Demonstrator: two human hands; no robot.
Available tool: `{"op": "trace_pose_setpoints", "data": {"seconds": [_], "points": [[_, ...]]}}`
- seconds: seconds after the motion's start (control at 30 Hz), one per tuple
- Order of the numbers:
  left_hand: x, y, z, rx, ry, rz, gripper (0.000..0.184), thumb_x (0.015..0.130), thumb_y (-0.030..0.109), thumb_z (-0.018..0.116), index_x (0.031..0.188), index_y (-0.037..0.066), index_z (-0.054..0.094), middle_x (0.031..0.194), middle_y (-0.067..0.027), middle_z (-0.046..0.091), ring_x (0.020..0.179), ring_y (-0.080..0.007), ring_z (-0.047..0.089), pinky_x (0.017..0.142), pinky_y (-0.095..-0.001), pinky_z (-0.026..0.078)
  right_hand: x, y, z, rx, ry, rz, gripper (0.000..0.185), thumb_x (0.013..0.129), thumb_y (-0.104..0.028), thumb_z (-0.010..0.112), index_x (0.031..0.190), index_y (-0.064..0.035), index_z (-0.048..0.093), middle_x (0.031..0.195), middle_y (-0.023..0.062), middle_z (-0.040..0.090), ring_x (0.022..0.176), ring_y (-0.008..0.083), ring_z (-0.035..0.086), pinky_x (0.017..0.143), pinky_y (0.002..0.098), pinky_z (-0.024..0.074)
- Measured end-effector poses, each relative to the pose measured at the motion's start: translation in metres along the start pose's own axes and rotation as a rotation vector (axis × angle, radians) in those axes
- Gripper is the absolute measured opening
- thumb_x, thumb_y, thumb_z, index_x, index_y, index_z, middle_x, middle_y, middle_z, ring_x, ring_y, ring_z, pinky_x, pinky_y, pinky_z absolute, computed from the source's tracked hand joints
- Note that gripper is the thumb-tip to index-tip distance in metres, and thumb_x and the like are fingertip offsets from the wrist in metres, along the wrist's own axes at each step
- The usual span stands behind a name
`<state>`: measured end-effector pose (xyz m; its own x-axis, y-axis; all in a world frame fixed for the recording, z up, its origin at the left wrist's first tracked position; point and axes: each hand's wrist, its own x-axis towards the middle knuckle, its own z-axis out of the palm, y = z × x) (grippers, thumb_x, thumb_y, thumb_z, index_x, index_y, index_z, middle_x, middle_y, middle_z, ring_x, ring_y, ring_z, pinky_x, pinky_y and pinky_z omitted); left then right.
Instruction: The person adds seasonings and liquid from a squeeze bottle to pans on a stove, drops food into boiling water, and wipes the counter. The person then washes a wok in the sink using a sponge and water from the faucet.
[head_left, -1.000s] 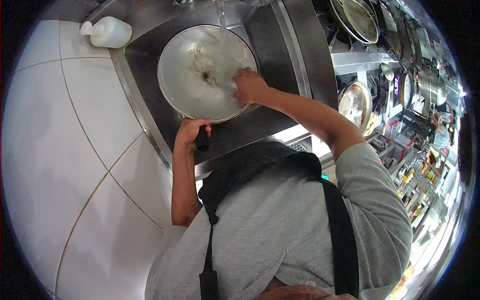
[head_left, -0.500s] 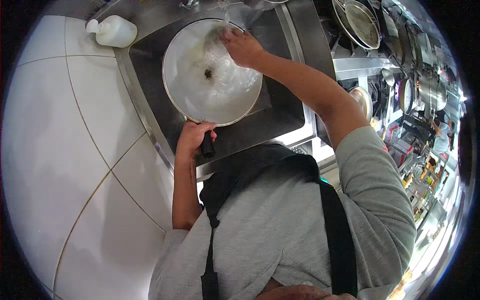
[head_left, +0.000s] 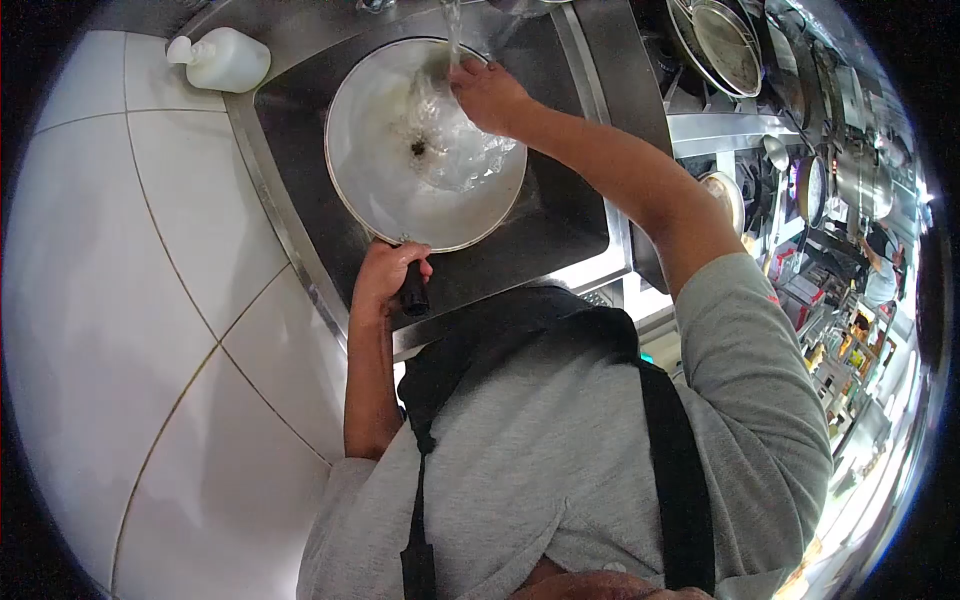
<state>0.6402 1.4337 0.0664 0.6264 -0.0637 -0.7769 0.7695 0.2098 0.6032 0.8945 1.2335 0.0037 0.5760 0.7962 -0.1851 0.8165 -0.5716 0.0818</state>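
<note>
A round, light-coloured pan [head_left: 375, 170] is held over the dark sink [head_left: 560, 210], with water in it and a dark spot near its middle. My left hand [head_left: 388, 272] is wrapped round the pan's black handle [head_left: 414, 292] at the near rim. From above, a stream of water [head_left: 453, 30] runs into the pan by the far rim. My right hand [head_left: 487, 95] is at the pan's far right inside edge, beside the stream, with its fingers bent together. What those fingers hold, if anything, is hidden by water.
A white pump bottle [head_left: 228, 60] stands at the sink's back left corner by the tiled wall [head_left: 180, 200]. Pans [head_left: 728, 50] sit on the stove to the right. A person [head_left: 882, 275] is far off at the right.
My right hand has moved from the pan's right side up to the far rim near the stream. The pan has shifted slightly up and right. My left hand has kept its hold on the handle.
</note>
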Motion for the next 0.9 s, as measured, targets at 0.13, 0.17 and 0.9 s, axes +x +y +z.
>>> {"op": "trace_pose_setpoints", "data": {"seconds": [0.13,0.17,0.9], "points": [[0.001,-0.006,-0.001,-0.021,-0.017,-0.002,0.013,0.083,0.010,0.068,0.082,-0.003,0.070,0.063,-0.0090,0.065,0.054,-0.0186,0.061,0.054,-0.0326,0.050,0.002,-0.001,0.000,-0.093,-0.108,-0.064,0.030,0.084,-0.015,0.062,0.109,-0.0042,0.073,0.137,0.0071,0.055,0.128,0.0257,0.050,0.097,0.0437,0.0503],[0.001,-0.007,0.000,-0.042,-0.025,0.018,0.014,0.084,0.010,0.068,0.082,-0.003,0.070,0.063,-0.0091,0.065,0.054,-0.0187,0.061,0.055,-0.0327,0.050,0.002,-0.001,0.000,-0.077,-0.157,-0.062,0.027,0.084,-0.016,0.063,0.105,-0.0047,0.074,0.137,0.0073,0.055,0.128,0.0257,0.049,0.097,0.0441,0.0501],[0.005,-0.013,-0.005,-0.112,-0.008,0.061,0.013,0.083,0.010,0.068,0.085,-0.003,0.068,0.067,-0.0082,0.064,0.057,-0.0180,0.063,0.054,-0.0326,0.052,-0.025,-0.023,-0.012,0.080,-0.579,0.021,0.046,0.082,-0.010,0.067,0.127,0.0015,0.064,0.136,0.0147,0.051,0.133,0.0323,0.047,0.104,0.0453,0.0467]]}}
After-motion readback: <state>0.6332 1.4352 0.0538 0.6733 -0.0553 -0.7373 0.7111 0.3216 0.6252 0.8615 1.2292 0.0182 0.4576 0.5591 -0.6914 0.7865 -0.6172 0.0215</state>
